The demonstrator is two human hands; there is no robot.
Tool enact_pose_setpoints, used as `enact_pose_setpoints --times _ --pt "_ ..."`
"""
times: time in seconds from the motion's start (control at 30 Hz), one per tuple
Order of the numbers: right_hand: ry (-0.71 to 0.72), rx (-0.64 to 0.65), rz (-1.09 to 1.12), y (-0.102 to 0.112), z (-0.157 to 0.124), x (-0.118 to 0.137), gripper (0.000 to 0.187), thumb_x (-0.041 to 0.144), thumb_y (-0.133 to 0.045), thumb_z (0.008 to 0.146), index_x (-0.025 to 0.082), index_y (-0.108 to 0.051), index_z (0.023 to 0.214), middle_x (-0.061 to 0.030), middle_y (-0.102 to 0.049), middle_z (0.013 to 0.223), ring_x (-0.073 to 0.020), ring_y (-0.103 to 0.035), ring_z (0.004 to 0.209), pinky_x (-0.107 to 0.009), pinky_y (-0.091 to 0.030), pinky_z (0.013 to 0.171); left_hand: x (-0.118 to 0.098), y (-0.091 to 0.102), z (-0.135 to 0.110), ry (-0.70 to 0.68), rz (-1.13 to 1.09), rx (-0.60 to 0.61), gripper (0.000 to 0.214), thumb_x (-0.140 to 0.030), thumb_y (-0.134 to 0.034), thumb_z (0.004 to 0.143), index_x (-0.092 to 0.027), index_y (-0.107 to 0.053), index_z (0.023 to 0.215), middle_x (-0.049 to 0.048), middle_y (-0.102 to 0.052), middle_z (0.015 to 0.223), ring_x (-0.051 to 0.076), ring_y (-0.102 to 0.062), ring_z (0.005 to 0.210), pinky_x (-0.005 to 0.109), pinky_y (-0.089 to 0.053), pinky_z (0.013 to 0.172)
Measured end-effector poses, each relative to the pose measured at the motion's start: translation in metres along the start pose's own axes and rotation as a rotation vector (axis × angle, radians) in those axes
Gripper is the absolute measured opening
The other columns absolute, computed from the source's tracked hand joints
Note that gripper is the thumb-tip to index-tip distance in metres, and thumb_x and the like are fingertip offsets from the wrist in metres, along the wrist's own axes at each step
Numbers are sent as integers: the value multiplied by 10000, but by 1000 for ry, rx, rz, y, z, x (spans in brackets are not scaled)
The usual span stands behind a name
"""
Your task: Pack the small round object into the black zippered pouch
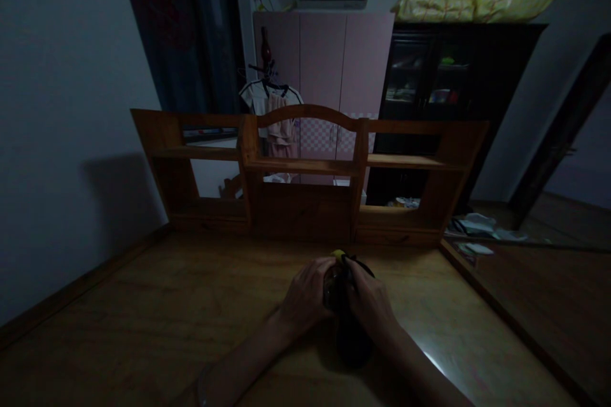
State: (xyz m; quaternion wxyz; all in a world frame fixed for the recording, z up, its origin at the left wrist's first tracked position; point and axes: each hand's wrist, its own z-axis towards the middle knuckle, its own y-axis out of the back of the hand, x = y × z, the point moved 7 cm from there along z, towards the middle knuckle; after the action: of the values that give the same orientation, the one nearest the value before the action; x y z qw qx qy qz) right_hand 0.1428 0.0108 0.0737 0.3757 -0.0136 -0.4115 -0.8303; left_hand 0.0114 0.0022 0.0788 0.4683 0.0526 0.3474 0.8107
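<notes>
A dark object with a yellow tip [354,340] is held between my two hands above the wooden tabletop [191,305]. Its long black body points toward me; a rounded, brownish shiny part shows near its far end, and a thin black strap or cord curves there. The dim light hides what kind of thing it is. My left hand [307,292] is closed around the rounded part from the left. From the right, my right hand [372,300] grips the black body with curled fingers, partly covering it. Both hands meet close to the yellow tip.
A wooden shelf unit [305,167] with open compartments stands along the table's far edge. A white wall [62,139] borders the left side. Beyond are a pink wardrobe [322,63], a dark cabinet [458,76] and clothes [260,98] on a stand. A raised wooden edge [496,305] runs along the right.
</notes>
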Motion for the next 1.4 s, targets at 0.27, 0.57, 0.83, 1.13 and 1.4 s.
enact_pose_setpoints --times 0.27,0.57,0.83,1.13,1.4 --pt "-19 -2 -12 -3 -1 -4 414 119 -388 893 174 -433 1301 -105 -642 1147 -203 -643 965 -318 -515 816 2 -4 -1 35 22 38 820 -359 -731 656 -167 -299 1325 148 -500 1262 285 -489 1182 444 -423 1002" --pt "-60 72 -185 -2 2 -4 313 132 -413 901 160 -515 1195 -87 -707 948 -195 -684 756 -258 -475 642 5 -7 -2 82 18 94 871 -331 -766 601 -183 -305 1324 141 -493 1268 295 -482 1185 451 -408 1011" --pt "-134 127 -262 -5 3 -11 152 187 -454 904 172 -564 1007 -66 -711 802 -186 -676 650 -243 -391 551 8 -9 -3 121 25 101 877 -374 -791 565 -193 -328 1288 135 -514 1224 310 -515 1140 463 -438 969" --pt "-123 116 -302 -2 3 -12 151 248 -474 898 169 -584 965 -64 -714 737 -192 -672 611 -247 -365 528 11 -10 -4 166 15 113 894 -351 -821 527 -196 -349 1270 114 -524 1212 294 -524 1123 437 -446 959" --pt "-128 32 -225 2 2 -18 115 249 -524 856 206 -613 913 -35 -710 726 -188 -668 605 -239 -372 520 12 -10 -4 164 -6 110 881 -346 -809 538 -209 -348 1276 107 -514 1222 295 -515 1131 446 -441 963"
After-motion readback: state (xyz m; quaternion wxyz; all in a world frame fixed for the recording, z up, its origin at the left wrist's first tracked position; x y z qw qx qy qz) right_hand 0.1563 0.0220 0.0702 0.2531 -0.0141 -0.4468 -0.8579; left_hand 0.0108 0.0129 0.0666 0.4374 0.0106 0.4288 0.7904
